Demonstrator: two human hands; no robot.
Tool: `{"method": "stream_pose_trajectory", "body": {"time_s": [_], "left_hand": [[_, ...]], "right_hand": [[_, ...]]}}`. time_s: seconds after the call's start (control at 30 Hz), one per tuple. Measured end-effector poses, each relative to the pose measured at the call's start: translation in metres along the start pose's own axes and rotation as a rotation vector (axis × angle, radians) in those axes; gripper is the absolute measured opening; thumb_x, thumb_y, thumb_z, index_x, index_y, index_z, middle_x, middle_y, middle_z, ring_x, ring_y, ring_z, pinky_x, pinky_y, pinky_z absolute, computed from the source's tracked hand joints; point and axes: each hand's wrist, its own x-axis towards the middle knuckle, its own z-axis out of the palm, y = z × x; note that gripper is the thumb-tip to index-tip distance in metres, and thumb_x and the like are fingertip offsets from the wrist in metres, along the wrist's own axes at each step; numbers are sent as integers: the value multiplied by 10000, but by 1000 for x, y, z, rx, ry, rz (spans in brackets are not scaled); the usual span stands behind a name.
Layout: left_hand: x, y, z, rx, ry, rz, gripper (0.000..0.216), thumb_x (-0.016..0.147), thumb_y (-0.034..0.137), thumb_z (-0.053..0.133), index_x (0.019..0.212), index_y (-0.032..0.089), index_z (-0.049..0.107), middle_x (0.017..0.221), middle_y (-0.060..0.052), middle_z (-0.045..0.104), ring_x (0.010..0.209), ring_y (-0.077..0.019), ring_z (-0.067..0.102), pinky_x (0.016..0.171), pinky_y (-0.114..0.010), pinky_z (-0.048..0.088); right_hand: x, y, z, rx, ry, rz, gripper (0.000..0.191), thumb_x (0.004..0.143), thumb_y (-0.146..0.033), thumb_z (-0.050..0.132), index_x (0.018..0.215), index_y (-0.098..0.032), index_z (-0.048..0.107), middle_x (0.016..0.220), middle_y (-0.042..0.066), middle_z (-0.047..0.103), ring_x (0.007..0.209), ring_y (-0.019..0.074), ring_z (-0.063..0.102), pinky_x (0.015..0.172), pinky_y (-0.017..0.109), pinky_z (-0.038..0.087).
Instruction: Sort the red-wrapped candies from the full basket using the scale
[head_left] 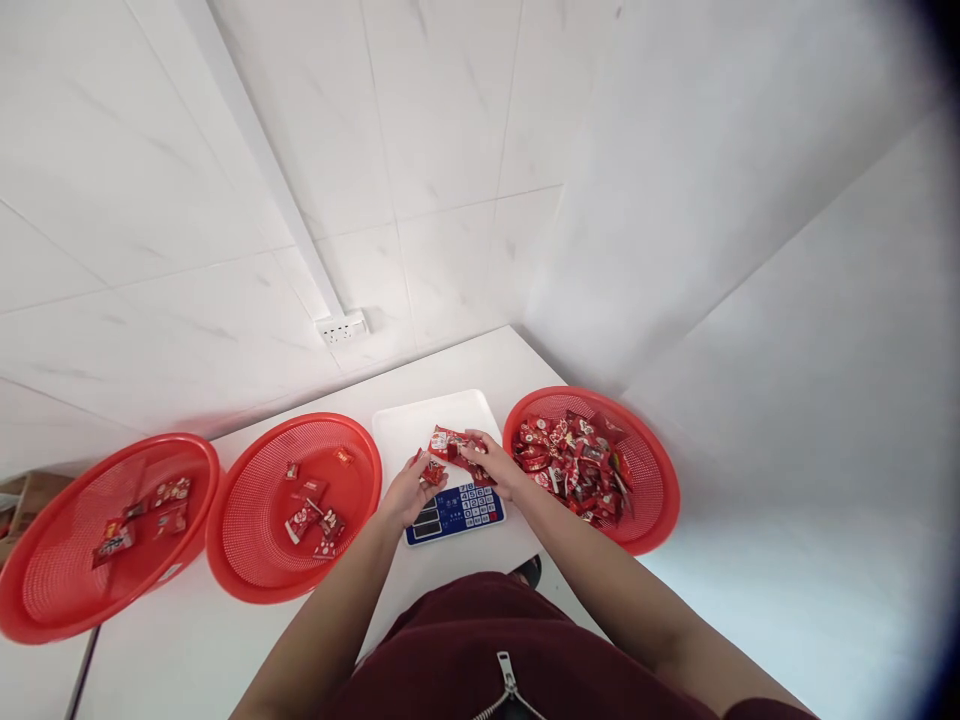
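Note:
Over the front of a white digital scale (401, 420), my left hand (409, 493) is closed on a small red candy packet (430, 470). My right hand (491, 466) grips several red candy packets (448, 441) just above the scale's pan; how many is hard to tell. The scale's blue keypad panel (454, 512) shows below my hands, partly covered by them. A red mesh basket (664, 480) heaped with red candy packets (574, 460) stands to the right. Left of the scale, another red basket (247, 500) holds several loose packets (306, 518).
A third red basket (45, 560) with a few packets (114, 540) is at the far left, beside a cardboard box (34, 495). The white table (480, 360) meets a tiled wall behind, which carries a power socket (343, 328). A grey-white wall rises on the right.

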Motion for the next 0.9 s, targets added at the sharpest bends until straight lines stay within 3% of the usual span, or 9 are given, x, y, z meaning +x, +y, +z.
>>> {"method": "stream_pose_trajectory", "body": {"time_s": [0.13, 0.33, 0.43, 0.53, 0.7, 0.8, 0.9], "left_hand": [[8, -7, -14, 82, 78, -7, 251, 791, 282, 636, 977, 188, 496, 808, -8, 576, 661, -75, 585, 778, -267, 510], [7, -14, -22, 142, 102, -20, 547, 786, 290, 627, 1269, 222, 379, 1070, -87, 592, 824, -127, 607, 813, -301, 496], [4, -12, -16, 175, 128, 2, 740, 757, 311, 657, 1374, 256, 253, 1318, -144, 446, 981, -170, 586, 828, -307, 492], [-2, -10, -10, 227, 153, 67, 836, 728, 323, 684, 1405, 310, 193, 1467, -138, 240, 1134, -215, 528, 848, -305, 483], [-13, -13, -13, 255, 146, 86, 820, 750, 301, 658, 1409, 308, 170, 1461, -124, 280, 1184, -233, 504, 858, -325, 473], [-18, -18, -19, 263, 165, 75, 726, 747, 307, 658, 1365, 282, 277, 1482, -123, 251, 1228, -252, 460, 882, -343, 457], [-24, -22, -24, 269, 207, 77, 617, 736, 318, 666, 1288, 272, 392, 1497, -106, 223, 1269, -254, 409, 922, -339, 431]], "right_hand": [[10, 6, -8, -34, 85, 25, 592, 648, -266, 727, 1189, -257, 487, 1020, 38, 642, 781, 172, 664, 688, 321, 543], [10, 18, -18, 33, 156, 57, 336, 729, -265, 666, 1038, -217, 545, 816, 29, 669, 751, 169, 671, 680, 308, 547], [11, 10, -8, 41, 91, 37, 304, 740, -283, 657, 1018, -219, 553, 879, 40, 673, 801, 167, 665, 727, 314, 546], [12, 2, 2, 1, -19, -63, 448, 689, -258, 693, 1112, -251, 546, 1069, 39, 644, 937, 178, 637, 822, 336, 524], [13, 9, -1, -217, -28, -39, 518, 624, -185, 705, 1125, -237, 583, 1157, 52, 599, 1012, 199, 595, 884, 366, 484], [9, 20, -7, -206, -43, 14, 503, 630, -167, 679, 1120, -235, 585, 1125, 46, 604, 961, 183, 604, 832, 333, 496], [0, 31, -10, -171, -15, 15, 353, 619, -133, 648, 963, -208, 628, 967, 17, 634, 898, 151, 600, 793, 271, 487]]}}
